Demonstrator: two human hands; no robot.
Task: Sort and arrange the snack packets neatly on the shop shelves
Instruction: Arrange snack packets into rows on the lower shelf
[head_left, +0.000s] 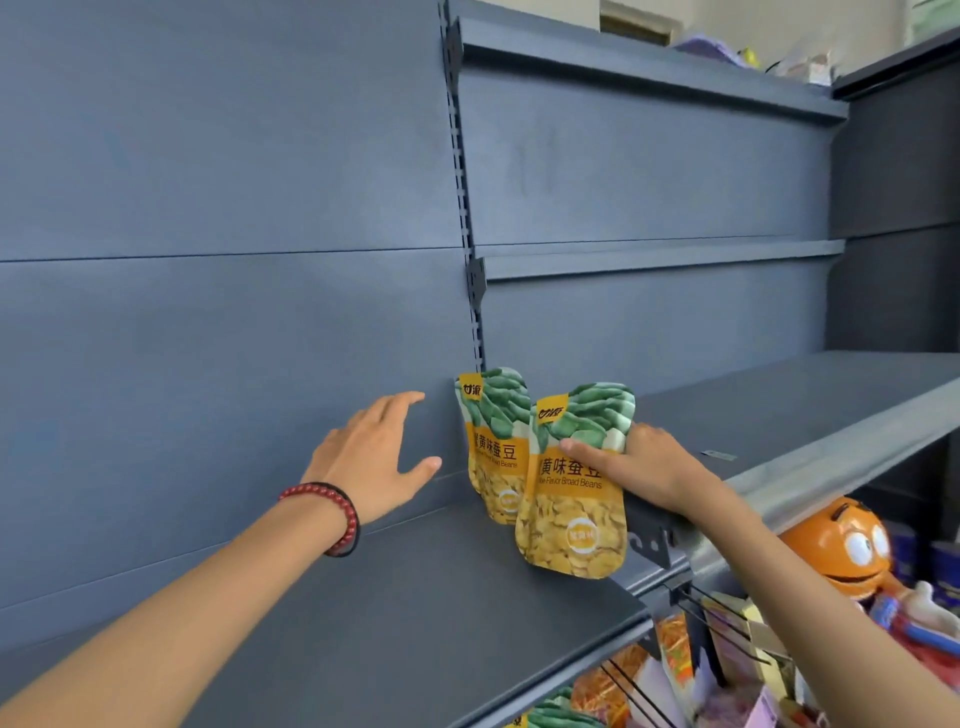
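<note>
Two yellow-and-green broad bean packets stand upright at the right end of a grey shelf (363, 597). The rear packet (491, 441) leans against the back panel. The front packet (571, 499) overlaps it, and my right hand (649, 473) grips its right side, thumb across the front. My left hand (376, 457), with a red bead bracelet on the wrist, hovers open just left of the packets, fingers spread near the back panel and holding nothing.
Bare grey shelves (649, 254) rise above and to the right. An orange cartoon figure (841, 545) stands below right. More snack packets (623, 680) hang on wire hooks under the shelf. A slotted upright (465, 208) divides the two bays.
</note>
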